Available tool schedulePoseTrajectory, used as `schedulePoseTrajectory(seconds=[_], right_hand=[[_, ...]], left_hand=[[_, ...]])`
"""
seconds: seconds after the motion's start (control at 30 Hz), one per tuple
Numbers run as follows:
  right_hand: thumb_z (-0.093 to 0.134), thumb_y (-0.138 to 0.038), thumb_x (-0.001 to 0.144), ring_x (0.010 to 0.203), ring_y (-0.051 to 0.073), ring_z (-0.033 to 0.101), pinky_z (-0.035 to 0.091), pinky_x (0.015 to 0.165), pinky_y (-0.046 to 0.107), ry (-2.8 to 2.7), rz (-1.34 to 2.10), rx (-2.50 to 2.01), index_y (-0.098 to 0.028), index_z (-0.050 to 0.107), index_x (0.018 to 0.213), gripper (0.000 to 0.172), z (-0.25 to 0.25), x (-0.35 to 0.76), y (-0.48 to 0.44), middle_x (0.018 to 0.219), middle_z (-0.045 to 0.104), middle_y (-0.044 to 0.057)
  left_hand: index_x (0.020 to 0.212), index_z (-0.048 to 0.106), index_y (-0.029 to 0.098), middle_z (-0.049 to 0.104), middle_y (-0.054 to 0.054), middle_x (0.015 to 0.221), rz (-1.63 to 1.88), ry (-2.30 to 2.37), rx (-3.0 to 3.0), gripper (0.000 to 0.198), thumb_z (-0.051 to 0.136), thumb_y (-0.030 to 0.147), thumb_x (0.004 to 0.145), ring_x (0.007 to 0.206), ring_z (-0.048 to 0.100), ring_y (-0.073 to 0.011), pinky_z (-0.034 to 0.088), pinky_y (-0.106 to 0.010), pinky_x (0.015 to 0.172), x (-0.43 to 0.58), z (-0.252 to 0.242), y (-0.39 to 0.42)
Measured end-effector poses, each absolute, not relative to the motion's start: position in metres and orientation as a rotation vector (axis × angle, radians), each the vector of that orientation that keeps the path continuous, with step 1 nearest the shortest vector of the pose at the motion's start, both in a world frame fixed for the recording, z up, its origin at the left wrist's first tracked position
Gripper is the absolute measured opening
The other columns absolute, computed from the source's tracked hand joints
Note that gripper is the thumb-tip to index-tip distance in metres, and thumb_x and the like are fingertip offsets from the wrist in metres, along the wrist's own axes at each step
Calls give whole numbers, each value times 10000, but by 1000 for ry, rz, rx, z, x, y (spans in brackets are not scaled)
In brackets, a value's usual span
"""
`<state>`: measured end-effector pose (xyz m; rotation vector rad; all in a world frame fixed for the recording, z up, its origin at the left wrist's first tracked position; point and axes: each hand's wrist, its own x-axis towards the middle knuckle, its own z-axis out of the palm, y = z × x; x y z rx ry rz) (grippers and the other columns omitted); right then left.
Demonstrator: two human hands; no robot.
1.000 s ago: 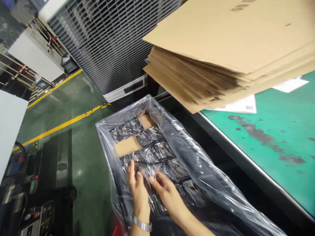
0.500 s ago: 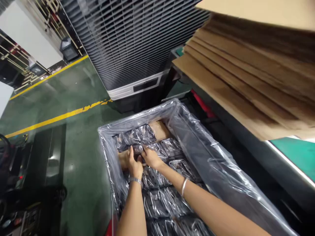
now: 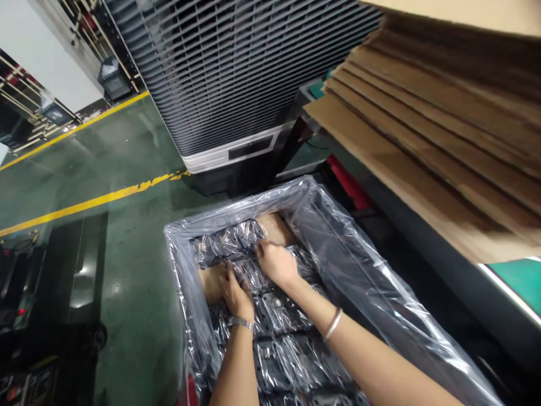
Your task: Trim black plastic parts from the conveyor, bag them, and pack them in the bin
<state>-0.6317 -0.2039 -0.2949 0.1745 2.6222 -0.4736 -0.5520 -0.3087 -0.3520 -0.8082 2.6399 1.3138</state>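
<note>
My left hand (image 3: pixel 235 296) rests on dark packets wrapped in clear plastic (image 3: pixel 283 358), its fingers pointing forward beside a tan cardboard piece (image 3: pixel 210 285). My right hand (image 3: pixel 275 264) lies just ahead and to the right, its fingers on the same layer and close to a second cardboard piece (image 3: pixel 274 228). The packets sit in rows inside a clear plastic liner (image 3: pixel 359 287). A metal watch band (image 3: pixel 242 323) circles my left wrist, and a bangle (image 3: pixel 333 324) circles my right forearm. Whether either hand grips a packet is hidden.
A large grey louvred cooler (image 3: pixel 236 73) stands beyond the liner. A stack of cardboard sheets (image 3: pixel 435 135) hangs over the upper right, above a green-topped table (image 3: pixel 513 285). A green floor (image 3: pixel 127 270) with yellow lines lies to the left, with dark equipment (image 3: pixel 21 282) at the lower left.
The view has swung, pushing the cardboard stack to the upper right and most of the table out of view. My right hand has moved forward and rightward, further from my left hand.
</note>
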Motion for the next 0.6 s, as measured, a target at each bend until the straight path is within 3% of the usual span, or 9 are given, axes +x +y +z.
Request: schedulePoseTrajectory(seconds=[0.07, 0.17, 0.33, 0.47, 0.6], right_hand=[[318, -242, 891, 959, 267, 591, 426, 747, 328, 2646, -471, 240, -82, 505, 1123, 337, -305, -649, -193, 1065, 599, 216], [440, -339, 844, 1033, 291, 535, 397, 796, 327, 2626, -496, 258, -59, 559, 1036, 360, -325, -668, -184, 1044, 605, 220], [576, -331, 742, 895, 252, 583, 404, 700, 289, 2593, -594, 305, -120, 600, 945, 294, -345, -680, -180, 944, 645, 155], [533, -236, 750, 804, 217, 582, 396, 660, 270, 2710, -727, 325, -135, 559, 985, 257, -337, -678, -173, 909, 640, 113], [462, -213, 792, 822, 208, 541, 392, 723, 281, 2911, -869, 230, -138, 541, 891, 148, -306, -649, -171, 859, 615, 99]], left_hand=[[1259, 440, 232, 493, -133, 1253, 1273, 2642, -818, 613, 544, 85, 673, 1207, 399, -278, 261, -440, 1019, -552, -354, -306], [1285, 406, 208, 467, -172, 1269, 1186, 2640, -790, 624, 542, 99, 686, 1221, 380, -295, 275, -435, 1005, -552, -355, -304], [1342, 289, 138, 457, -206, 1275, 1151, 2682, -809, 670, 521, 147, 714, 1221, 378, -302, 288, -440, 995, -550, -353, -304], [1297, 357, 127, 434, -218, 1294, 1108, 2747, -904, 614, 532, 179, 711, 1249, 330, -326, 219, -488, 1025, -551, -342, -303], [1323, 298, 167, 396, -189, 1330, 1643, 2524, -857, 590, 477, 323, 784, 1191, 423, -261, 329, -414, 983, -559, -313, -294]])
